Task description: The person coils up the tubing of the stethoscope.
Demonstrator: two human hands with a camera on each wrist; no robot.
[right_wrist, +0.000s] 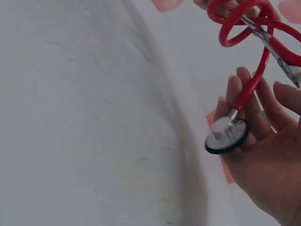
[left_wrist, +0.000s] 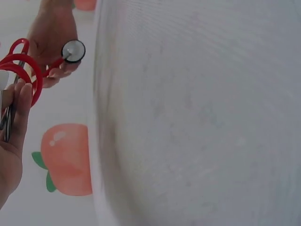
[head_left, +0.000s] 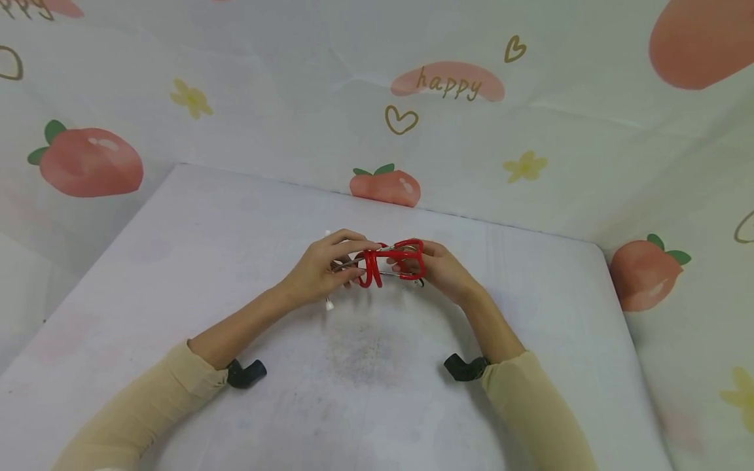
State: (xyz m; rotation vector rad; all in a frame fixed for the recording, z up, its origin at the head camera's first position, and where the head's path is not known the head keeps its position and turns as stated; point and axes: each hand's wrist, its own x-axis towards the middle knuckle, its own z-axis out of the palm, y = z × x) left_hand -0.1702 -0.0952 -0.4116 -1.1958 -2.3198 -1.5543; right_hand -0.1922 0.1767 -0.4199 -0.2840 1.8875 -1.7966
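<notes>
I have the red stethoscope (head_left: 369, 265) up off the desk (head_left: 365, 418), between both hands over the middle, towards the far edge. My left hand (head_left: 318, 268) is closed in a light pinch on the metal ear tubes (head_left: 347, 264), where the red tubing (right_wrist: 227, 29) loops round them; a white ear tip (head_left: 329, 305) pokes out on the near side. My right hand (head_left: 444, 271) is spread loosely, thumb well apart from the fingers, with the chest piece (right_wrist: 226, 135) in front of them; whether it rests on them I cannot tell. I judge the step to be gathering the tubing neatly. I'd keep the left pinch firm enough to stop the loops springing loose, guide the tubing with the right, lay each turn beside the last without kinking, and keep the heavy end from swinging.
</notes>
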